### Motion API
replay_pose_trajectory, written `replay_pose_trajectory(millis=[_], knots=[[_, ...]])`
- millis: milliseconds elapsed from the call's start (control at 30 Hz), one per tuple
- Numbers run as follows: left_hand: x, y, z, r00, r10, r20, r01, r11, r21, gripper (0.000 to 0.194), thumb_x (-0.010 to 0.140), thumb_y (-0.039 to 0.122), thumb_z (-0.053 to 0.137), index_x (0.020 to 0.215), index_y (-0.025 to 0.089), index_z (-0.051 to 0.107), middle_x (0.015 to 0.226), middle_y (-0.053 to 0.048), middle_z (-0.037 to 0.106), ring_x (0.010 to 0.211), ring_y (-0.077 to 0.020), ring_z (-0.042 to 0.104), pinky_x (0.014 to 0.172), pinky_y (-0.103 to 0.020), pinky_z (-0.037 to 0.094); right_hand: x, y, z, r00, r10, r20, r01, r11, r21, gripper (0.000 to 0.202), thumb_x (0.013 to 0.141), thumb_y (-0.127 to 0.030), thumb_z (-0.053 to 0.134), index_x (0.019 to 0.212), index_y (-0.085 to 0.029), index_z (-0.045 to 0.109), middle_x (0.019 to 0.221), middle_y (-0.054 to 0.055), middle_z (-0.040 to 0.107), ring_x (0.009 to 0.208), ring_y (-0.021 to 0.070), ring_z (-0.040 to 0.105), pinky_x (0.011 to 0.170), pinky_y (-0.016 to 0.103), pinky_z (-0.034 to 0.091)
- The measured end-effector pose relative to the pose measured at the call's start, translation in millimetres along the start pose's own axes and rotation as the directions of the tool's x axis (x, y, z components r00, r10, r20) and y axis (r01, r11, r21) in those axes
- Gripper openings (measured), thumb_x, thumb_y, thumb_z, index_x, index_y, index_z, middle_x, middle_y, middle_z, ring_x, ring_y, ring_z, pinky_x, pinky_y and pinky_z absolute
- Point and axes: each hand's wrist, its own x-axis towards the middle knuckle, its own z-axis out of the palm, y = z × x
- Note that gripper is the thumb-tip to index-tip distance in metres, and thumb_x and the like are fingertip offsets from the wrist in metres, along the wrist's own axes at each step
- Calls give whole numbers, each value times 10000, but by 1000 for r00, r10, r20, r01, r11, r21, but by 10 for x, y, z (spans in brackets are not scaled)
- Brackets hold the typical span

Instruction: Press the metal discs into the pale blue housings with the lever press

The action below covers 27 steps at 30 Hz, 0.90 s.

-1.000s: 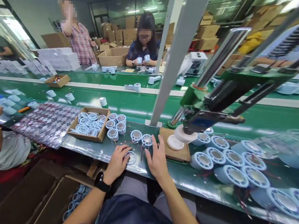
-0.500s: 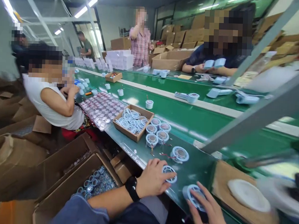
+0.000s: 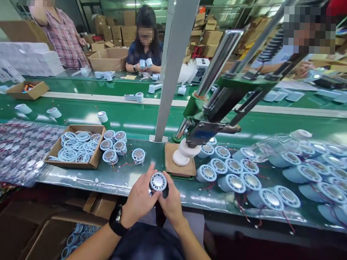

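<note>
Both my hands are closed round a light-blue round part [image 3: 158,182] with a silver disc and a slotted rim, just over the near edge of the green table [image 3: 126,179]. My left hand [image 3: 138,197] grips it from the left, my right hand [image 3: 171,198] from the right. Just beyond them, a white round pad [image 3: 180,158] lies on a brown board [image 3: 172,169] below a press [image 3: 209,127]. Left of the board stands a single blue part with wires [image 3: 138,155]. Farther left are several similar parts [image 3: 119,147] and a carton of blue rings [image 3: 97,159].
Many blue cylinders [image 3: 234,183] with red wires cover the right side of the table. A grey post [image 3: 176,62] rises behind the board. Wrapped discs [image 3: 25,147] lie at the far left. A person [image 3: 145,49] sits across the belt.
The view has swung right, bringing the press and many cylinders into sight. My hands, which were apart with a ring by each, are now together round one part with a silver disc.
</note>
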Motion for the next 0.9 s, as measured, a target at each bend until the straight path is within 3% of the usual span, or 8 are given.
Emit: replay_pose_trajectory(millis=[133,333,433,533,633,767,900], knots=[[-18,-5,7,998,-49,-43,48,998,-28,885,799,123,611,1555,250,170,1357,-84,605,1249,-243,580,1074,-433,466,-3,4,7,999,47,9,-47,998,40,639,834,-184,554,1453,-147,401,1336,135,561,1227,221,585,1021,361,534],[58,-18,-129,988,87,130,-88,996,1,822,856,134,544,1573,227,153,1441,-113,531,1343,-260,489,1120,-468,423,23,-20,-2,998,52,32,-53,998,45,730,851,-187,553,1528,-152,282,1327,129,568,1204,216,599,999,337,544],[100,11,-191,980,80,183,-84,996,11,821,856,124,538,1576,242,162,1444,-105,526,1335,-265,484,1115,-470,425,48,-45,-16,998,40,40,-42,997,64,798,882,-188,544,1572,-168,142,1293,112,593,1173,200,618,974,321,554],[105,19,-193,981,31,193,-30,1000,-6,849,838,102,536,1577,250,144,1450,-93,519,1356,-259,458,1144,-479,385,59,-63,-29,999,-24,48,23,1000,20,777,905,-173,522,1579,-193,136,1350,120,549,1219,210,587,990,340,549],[62,-42,-106,982,3,190,2,1000,-26,789,878,138,511,1574,222,149,1497,-117,456,1398,-262,401,1173,-493,340,56,-81,-41,990,-88,108,97,992,-75,737,896,-122,468,1575,-181,188,1427,150,468,1287,247,526,1034,407,526],[-36,-161,115,988,18,151,-20,1000,10,614,977,248,415,1554,188,211,1575,-154,305,1463,-283,282,1207,-532,255,60,-76,-65,983,-82,163,103,986,-128,789,853,-40,375,1589,-186,130,1452,152,433,1320,247,484,1039,451,522],[-101,-164,292,999,-29,44,28,999,31,563,1000,264,388,1534,201,223,1559,-153,306,1467,-266,276,1206,-524,258,72,-12,-103,977,-123,172,142,985,-103,790,873,-70,396,1591,-193,94,1447,148,444,1300,233,507,1046,429,521]])
